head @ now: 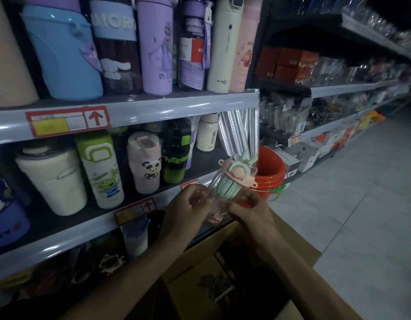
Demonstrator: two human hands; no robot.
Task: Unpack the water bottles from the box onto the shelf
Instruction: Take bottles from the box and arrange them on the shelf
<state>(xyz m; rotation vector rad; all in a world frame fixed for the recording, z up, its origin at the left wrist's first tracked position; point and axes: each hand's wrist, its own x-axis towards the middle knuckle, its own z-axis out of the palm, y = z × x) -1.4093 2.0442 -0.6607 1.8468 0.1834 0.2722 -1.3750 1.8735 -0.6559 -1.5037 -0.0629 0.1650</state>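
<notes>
One held bottle (225, 183), one box (190, 292)

Both forearms reach forward, converging in front of the chest. The left hand (188, 205) and right hand (248, 207) face each other. Their curled fingers pinch inward, close together.

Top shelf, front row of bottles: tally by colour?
Beige: 1, wide tumbler at the left edge
Blue: 1, plastic jug
Dark: 1, blue-banded bottle
Purple: 2, lilac flask and clear labelled bottle
Cream: 1, slim cream flask
Pink: 1, slim pink flask
Total: 7
</notes>
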